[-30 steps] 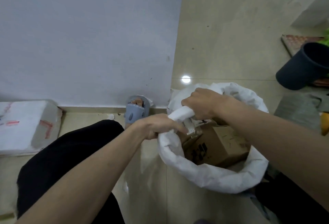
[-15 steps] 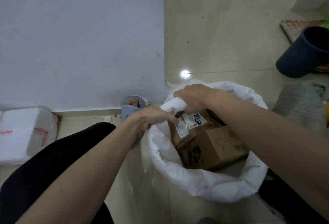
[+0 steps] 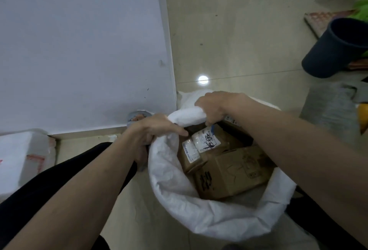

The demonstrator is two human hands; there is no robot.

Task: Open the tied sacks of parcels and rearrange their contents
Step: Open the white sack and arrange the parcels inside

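A white woven sack (image 3: pixel 209 216) stands open on the floor in front of me, its rim rolled down. Inside lie several brown cardboard parcels (image 3: pixel 233 172), two with white shipping labels (image 3: pixel 206 140) facing up. My left hand (image 3: pixel 153 130) grips the sack's rim at its far left side. My right hand (image 3: pixel 219 104) grips a bunched roll of the rim just beyond it, fingers curled round the white fabric. The two hands are close together at the far edge of the sack's mouth.
A white wall (image 3: pixel 79 46) rises on the left, with a blue slipper (image 3: pixel 137 117) at its base. A white wrapped package (image 3: pixel 22 158) lies far left. A dark bin (image 3: pixel 334 50) stands at right, grey fabric (image 3: pixel 330 114) below it. Tiled floor lies beyond.
The sack's mouth has been pulled wider and the rim rolled further down, so more of the labelled parcels show. Both hands keep their grip on the rim.
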